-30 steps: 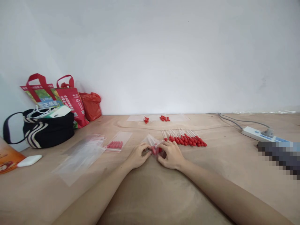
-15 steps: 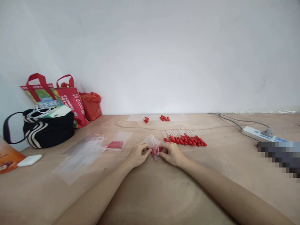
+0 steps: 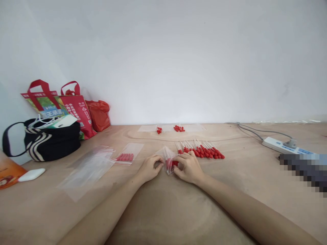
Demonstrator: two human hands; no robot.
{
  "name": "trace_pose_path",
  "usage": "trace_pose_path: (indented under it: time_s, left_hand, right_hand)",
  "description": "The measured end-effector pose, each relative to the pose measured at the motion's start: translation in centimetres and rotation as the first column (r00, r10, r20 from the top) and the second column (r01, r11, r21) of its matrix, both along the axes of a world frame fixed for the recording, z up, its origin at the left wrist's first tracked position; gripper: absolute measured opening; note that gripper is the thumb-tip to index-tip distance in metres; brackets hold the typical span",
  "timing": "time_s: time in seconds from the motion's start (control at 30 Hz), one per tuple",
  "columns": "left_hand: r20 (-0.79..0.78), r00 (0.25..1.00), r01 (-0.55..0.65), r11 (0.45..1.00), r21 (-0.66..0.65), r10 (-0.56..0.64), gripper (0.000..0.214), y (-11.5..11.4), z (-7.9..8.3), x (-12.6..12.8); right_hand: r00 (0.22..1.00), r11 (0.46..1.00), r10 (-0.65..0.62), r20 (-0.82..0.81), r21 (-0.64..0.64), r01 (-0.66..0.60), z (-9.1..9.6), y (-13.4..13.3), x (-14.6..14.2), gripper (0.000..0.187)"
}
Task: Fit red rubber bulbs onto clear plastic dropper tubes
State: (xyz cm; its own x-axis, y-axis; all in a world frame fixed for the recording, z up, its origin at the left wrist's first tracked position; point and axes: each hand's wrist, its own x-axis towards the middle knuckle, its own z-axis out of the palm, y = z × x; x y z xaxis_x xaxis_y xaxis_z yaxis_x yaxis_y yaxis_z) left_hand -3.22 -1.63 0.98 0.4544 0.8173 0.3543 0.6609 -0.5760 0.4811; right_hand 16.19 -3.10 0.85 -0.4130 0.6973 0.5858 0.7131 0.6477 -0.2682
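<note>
Between my hands lies a clear plastic bag (image 3: 165,152) with red pieces (image 3: 169,164) inside or behind its film. My left hand (image 3: 151,167) is closed in a pinch at the bag's left edge. From the right, my right hand (image 3: 190,168) has thumb and fingers closed around the bag and a red-tipped piece; the fingers partly hide it. Just beyond the right hand, a row of red-headed sticks (image 3: 204,152) lies with pale stems pointing to the wall. A filled zip bag (image 3: 134,149) with several red heads lies left of my left hand.
A stack of clear zip bags (image 3: 88,173) spreads on the left of the table. Behind are a black bag (image 3: 55,141), a red shopping bag (image 3: 76,114) and a red plastic bag (image 3: 98,115). More red heads (image 3: 179,128) lie near the wall. A power strip (image 3: 286,146) is at right.
My right hand has shifted slightly, its fingers lifting and curling more over the bag. The left fingers have moved a little left. The other things stay put.
</note>
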Motion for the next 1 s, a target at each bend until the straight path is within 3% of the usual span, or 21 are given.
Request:
trace_pose_path:
  time_s: [0.17, 0.3, 0.43, 0.53, 0.67, 0.8, 0.93, 1.0]
  left_hand:
    - [0.004, 0.999, -0.036, 0.999, 0.003, 0.036, 0.007, 0.3, 0.2, -0.7]
    - [-0.026, 0.997, -0.071, 0.997, 0.011, 0.072, 0.007, 0.7, 0.4, -1.3]
    - [-0.026, 0.996, -0.084, 0.996, 0.016, 0.084, 0.007, 0.8, 0.4, -1.6]
    - [-0.037, 0.994, -0.103, 0.994, 0.028, 0.103, 0.008, 0.7, 0.4, -1.5]
    - [-0.040, 0.992, -0.119, 0.990, 0.079, 0.123, 0.011, 0.0, 0.6, -0.8]
    - [-0.011, 1.000, -0.015, 0.997, 0.073, 0.016, 0.025, -1.3, 1.0, 0.6]
    - [-0.095, 0.989, 0.110, 0.994, -0.017, -0.111, 0.050, -2.4, 1.3, 1.6]
    - [-0.131, 0.984, 0.115, 0.992, -0.057, -0.122, 0.053, -2.6, 1.3, 1.7]
  right_hand:
    - [0.987, 0.994, 0.098, -0.126, 0.053, -0.092, -0.4, -0.6, 1.1, 0.020]
    - [0.979, 0.987, 0.154, -0.132, 0.057, -0.147, -1.0, -1.5, 2.9, 0.022]
    - [0.970, 0.975, 0.212, -0.118, -0.035, -0.218, -1.2, -2.6, 5.2, 0.026]
    - [0.967, 0.965, 0.215, -0.138, -0.119, -0.232, -1.1, -2.9, 6.0, 0.029]
    - [0.970, 0.979, 0.149, -0.191, -0.109, -0.172, -1.2, -2.6, 5.4, 0.025]
    - [0.981, 0.984, 0.122, -0.149, -0.115, -0.140, -1.2, -2.4, 4.9, 0.019]
    - [0.983, 0.990, 0.095, -0.158, -0.085, -0.110, -0.7, -2.8, 5.4, 0.021]
    - [0.977, 0.992, 0.067, -0.203, -0.087, -0.087, -0.2, -3.1, 6.1, 0.022]
